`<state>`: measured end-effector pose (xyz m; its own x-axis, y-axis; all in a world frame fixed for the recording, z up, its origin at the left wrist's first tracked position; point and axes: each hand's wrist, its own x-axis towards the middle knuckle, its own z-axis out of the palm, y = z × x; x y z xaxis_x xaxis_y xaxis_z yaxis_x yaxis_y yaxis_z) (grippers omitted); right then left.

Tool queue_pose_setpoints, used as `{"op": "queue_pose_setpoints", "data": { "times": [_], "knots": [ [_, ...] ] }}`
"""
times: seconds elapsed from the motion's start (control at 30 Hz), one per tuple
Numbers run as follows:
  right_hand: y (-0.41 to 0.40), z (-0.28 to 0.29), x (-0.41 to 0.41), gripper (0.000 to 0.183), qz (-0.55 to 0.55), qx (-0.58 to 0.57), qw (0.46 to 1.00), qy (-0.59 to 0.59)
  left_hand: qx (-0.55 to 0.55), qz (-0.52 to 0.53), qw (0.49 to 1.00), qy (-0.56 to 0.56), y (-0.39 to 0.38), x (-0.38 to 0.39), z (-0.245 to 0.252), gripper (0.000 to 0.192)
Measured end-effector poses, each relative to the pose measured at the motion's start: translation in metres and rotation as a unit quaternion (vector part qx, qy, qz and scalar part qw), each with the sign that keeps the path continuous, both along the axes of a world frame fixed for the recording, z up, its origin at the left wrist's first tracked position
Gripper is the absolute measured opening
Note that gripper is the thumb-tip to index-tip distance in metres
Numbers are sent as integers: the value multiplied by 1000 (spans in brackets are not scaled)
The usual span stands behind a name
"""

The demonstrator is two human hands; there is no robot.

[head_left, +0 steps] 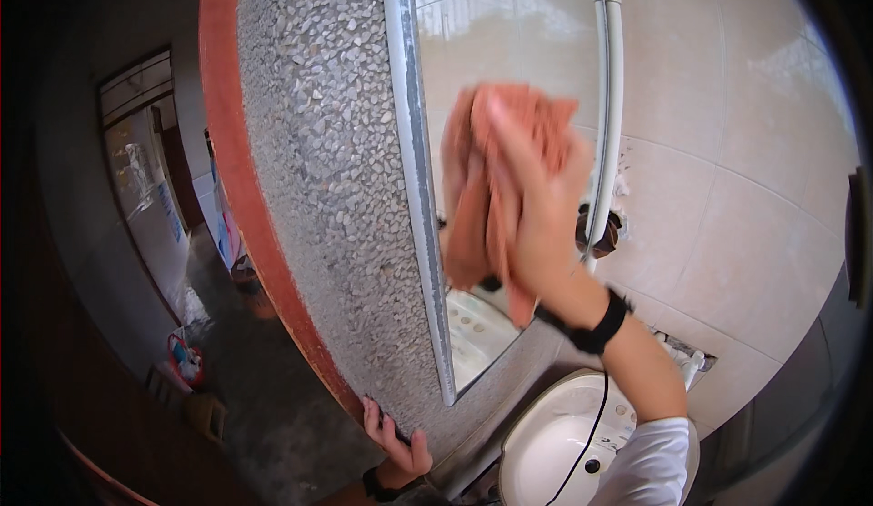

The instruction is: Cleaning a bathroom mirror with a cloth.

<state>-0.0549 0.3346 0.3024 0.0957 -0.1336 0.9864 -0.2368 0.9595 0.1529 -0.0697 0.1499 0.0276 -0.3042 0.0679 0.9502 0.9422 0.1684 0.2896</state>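
My right hand [545, 206] is raised and grips a bunched orange cloth [522, 121] against or just in front of a wall mirror [477, 42]; motion blurs it a little. The mirror shows a reflection of the cloth and of tiles. A worn grey-white frame strip [419, 185] runs along its left edge. Lower down, my left hand [399, 441] rests on the lower edge of the pebble-dash wall [327, 97], fingers apart, with no object seen in it. Both wrists wear black bands.
Below the mirror is a white washbasin [515, 465], with a thin black cable hanging over it. A white pipe [614, 97] runs down the tiled wall [682, 233] at right. Red trim [239, 185] edges the pebbled wall. At left are a doorway and a red basket [187, 363].
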Motion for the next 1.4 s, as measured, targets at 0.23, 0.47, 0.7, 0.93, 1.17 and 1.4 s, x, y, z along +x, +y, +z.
{"op": "queue_pose_setpoints", "data": {
  "times": [0.23,0.47,0.7,0.93,1.17,1.4],
  "knots": [
    [153,65,-41,33,24,-132,989,68,-7,3,1000,6,8,1,0,52],
    [153,-44,-39,22,360,-479,795,96,-9,15,1000,15,2,1,-1,53],
    [70,-134,-24,29,22,-303,953,24,7,17,1000,-1,0,13,11,54],
    [-2,-46,14,36,27,-6,999,-25,10,41,999,-20,2,12,9,53],
    [14,70,-8,34,-7,33,997,73,16,58,998,-1,2,8,10,51],
    [167,99,-52,31,54,-117,989,78,27,34,999,9,5,9,11,52]
  ]
}}
